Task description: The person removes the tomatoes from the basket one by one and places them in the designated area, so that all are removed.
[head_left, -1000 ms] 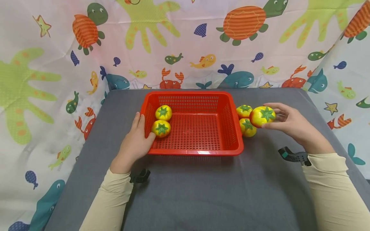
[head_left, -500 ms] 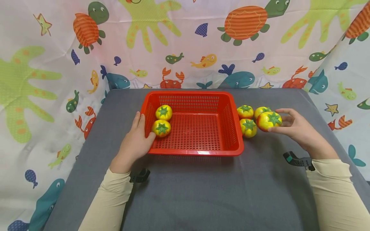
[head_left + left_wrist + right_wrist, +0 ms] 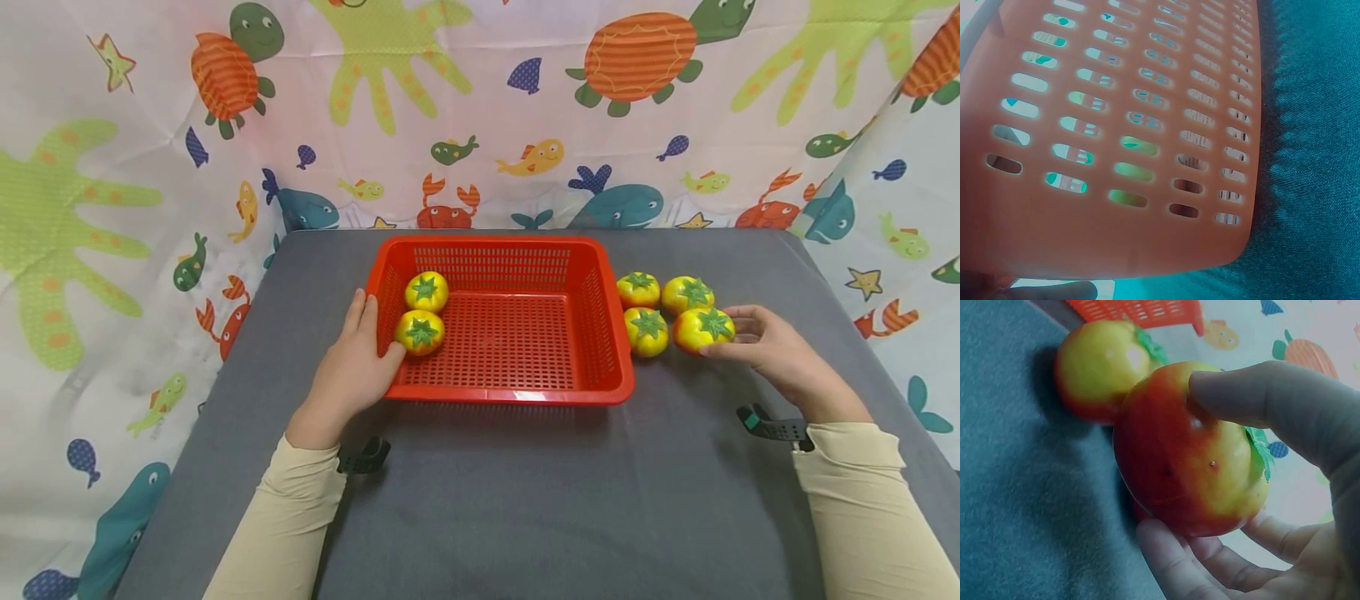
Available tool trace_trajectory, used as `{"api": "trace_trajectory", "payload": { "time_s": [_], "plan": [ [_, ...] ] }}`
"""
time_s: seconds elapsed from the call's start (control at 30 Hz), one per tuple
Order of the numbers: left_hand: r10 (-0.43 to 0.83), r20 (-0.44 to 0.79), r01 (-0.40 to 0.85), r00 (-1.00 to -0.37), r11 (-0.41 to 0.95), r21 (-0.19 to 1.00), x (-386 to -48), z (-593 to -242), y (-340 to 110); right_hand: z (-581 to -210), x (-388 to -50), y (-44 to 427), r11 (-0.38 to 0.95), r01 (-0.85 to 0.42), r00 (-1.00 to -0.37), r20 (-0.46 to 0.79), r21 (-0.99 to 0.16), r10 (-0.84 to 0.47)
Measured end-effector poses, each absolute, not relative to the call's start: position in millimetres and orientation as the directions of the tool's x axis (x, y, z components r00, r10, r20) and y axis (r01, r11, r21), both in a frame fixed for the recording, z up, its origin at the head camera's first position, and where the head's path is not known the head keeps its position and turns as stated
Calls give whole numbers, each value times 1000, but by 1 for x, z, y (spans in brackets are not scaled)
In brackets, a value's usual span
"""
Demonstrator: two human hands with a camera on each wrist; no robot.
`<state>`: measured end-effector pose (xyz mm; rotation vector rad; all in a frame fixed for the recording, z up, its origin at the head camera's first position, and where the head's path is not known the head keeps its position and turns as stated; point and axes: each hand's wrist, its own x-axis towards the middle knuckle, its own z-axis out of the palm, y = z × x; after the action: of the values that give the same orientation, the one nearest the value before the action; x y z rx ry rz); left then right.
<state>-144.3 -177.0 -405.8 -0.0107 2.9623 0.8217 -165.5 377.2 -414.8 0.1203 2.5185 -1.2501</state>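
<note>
The right hand (image 3: 783, 358) holds a red-and-yellow tomato (image 3: 703, 331) between thumb and fingers, beside three others right of the red basket (image 3: 510, 397). In the right wrist view the thumb and fingertips pinch that tomato (image 3: 1185, 456), with another tomato (image 3: 1100, 372) close behind. The left hand (image 3: 348, 371) grips the basket's left rim, its thumb over the edge. Inside, two tomatoes (image 3: 426, 292) lie near the left wall. The left wrist view shows the basket's slotted wall (image 3: 1104, 237) with part of a finger below it.
A grey cloth (image 3: 510, 500) covers the table under the basket. Behind and at both sides hangs a white curtain (image 3: 487, 108) printed with sea animals. Black wristbands sit on both wrists.
The right hand has moved right and toward the near side with its tomato, lowering it beside the others. A tomato behind it has come into view. The left hand has stayed on the rim.
</note>
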Motion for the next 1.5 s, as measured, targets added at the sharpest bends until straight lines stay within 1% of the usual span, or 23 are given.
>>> {"api": "trace_trajectory", "payload": {
  "time_s": [0.27,0.7,0.87,1.2,1.5],
  "plan": [
    [21,-57,-10,-998,863,505,-145,-405,-177,-423,-165,384,614,230,-935,-347,-755,-75],
    [39,-59,5,-998,870,493,-143,-402,-175,-436,-166,389,630,203,-931,-346,-750,-112],
    [36,-64,0,-997,869,494,-142,-401,-174,-440,-167,390,627,196,-937,-333,-754,-107],
    [36,-74,-5,-997,870,493,-142,-400,-174,-441,-167,388,598,202,-938,-329,-776,-109],
    [33,-85,-14,-996,868,496,-142,-401,-176,-439,-168,385,585,217,-928,-351,-781,-124]
  ]
}}
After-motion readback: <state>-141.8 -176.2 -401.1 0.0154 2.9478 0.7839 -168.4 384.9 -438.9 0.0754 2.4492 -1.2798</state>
